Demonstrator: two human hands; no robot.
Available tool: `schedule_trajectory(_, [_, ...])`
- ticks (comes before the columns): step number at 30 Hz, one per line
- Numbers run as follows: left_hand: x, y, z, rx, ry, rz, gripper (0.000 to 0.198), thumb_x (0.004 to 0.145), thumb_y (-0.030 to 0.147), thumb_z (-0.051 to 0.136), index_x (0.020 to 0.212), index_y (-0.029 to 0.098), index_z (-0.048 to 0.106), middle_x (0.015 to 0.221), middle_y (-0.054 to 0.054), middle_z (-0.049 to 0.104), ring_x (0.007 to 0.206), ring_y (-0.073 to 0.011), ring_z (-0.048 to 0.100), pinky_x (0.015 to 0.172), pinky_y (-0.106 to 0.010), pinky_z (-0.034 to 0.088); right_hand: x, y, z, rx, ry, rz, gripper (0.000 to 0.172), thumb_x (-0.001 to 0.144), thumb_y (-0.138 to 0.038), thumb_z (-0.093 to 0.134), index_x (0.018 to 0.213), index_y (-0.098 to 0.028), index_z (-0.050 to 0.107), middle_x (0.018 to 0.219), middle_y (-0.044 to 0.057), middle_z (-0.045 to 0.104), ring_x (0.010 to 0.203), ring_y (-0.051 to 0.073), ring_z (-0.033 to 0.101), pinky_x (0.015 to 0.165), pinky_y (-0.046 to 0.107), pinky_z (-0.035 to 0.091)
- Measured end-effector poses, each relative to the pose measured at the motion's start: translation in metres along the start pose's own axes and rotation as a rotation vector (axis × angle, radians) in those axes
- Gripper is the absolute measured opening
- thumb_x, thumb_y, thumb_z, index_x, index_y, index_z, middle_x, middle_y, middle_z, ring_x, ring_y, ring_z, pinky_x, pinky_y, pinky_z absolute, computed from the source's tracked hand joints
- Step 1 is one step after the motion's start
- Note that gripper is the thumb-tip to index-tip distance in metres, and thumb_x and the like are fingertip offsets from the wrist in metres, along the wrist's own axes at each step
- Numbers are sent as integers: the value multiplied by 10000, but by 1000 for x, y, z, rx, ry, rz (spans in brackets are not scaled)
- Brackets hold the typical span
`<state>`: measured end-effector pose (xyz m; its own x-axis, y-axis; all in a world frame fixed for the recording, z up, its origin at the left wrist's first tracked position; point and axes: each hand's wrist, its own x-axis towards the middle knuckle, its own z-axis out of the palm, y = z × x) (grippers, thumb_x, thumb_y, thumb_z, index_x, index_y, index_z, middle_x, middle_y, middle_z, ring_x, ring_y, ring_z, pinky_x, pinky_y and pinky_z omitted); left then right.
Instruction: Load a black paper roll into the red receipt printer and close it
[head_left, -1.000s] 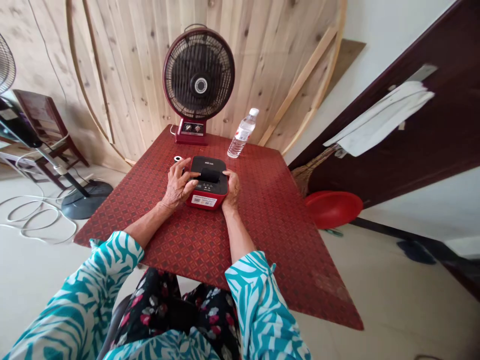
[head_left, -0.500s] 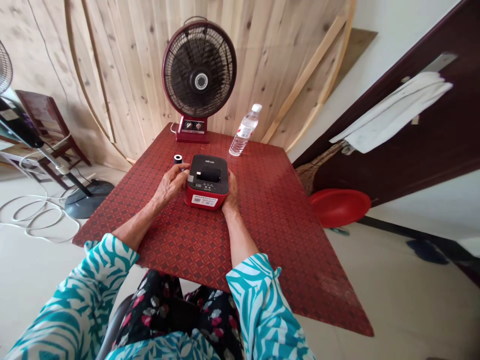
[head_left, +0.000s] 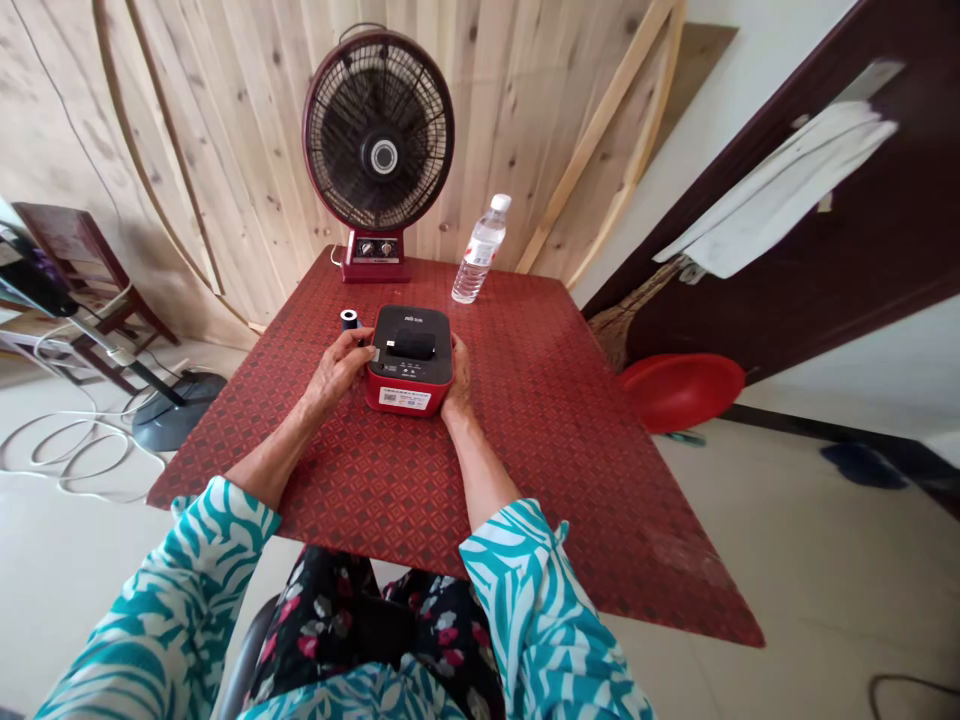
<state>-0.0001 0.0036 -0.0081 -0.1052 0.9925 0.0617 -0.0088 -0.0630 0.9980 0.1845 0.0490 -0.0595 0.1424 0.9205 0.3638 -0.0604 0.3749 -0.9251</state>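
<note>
A small red and black receipt printer [head_left: 412, 372] sits on the patterned red table between my hands. Its black lid is closed, and a white label is stuck on the red side facing me. My left hand [head_left: 339, 368] grips the printer's left side, the thumb at the lid's edge and the fingers reaching forward. On the right, my right hand [head_left: 458, 385] is wrapped along the printer's other side, its fingertips partly hidden behind it. Just beyond my left fingers stands a small dark paper roll [head_left: 349, 319] with a white ring on its end.
A red table fan [head_left: 379, 150] stands at the back of the table [head_left: 540, 440], against a wooden panel. A clear water bottle [head_left: 478, 252] is to its right. At left, a floor stand [head_left: 176, 408] has loose cable around it. A red basin [head_left: 682, 392] lies right of the table.
The view has shifted slightly, moving the fan and bottle a little left in the picture. Both hands stay on the printer, which looks unmoved on the table.
</note>
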Motion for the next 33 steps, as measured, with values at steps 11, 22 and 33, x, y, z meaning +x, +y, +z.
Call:
schedule_trajectory(11, [3, 0, 2, -61, 0, -56, 545, 714, 368, 641, 1196, 125, 560, 458, 92, 482, 337, -90, 386, 380, -228, 258, 9, 21, -2, -12, 82, 48, 472, 909, -534, 399, 1177, -230, 641, 1242, 59, 677, 1200, 210, 559, 1100, 444, 396])
schedule_trajectory(22, [10, 11, -2, -193, -69, -234, 522, 600, 245, 665, 1109, 129, 641, 462, 89, 456, 335, -54, 336, 352, -197, 199, 10, 19, -1, -2, 73, 63, 512, 919, -557, 358, 1212, -229, 620, 1296, 70, 655, 1245, 212, 550, 1120, 432, 382])
schedule_trajectory(33, [14, 7, -3, -264, -91, -258, 543, 581, 214, 667, 1115, 124, 622, 467, 101, 463, 318, -42, 347, 323, -173, 203, 7, 15, -1, -1, 63, 67, 493, 920, -548, 374, 1197, -238, 639, 1296, 58, 657, 1252, 211, 544, 1130, 438, 374])
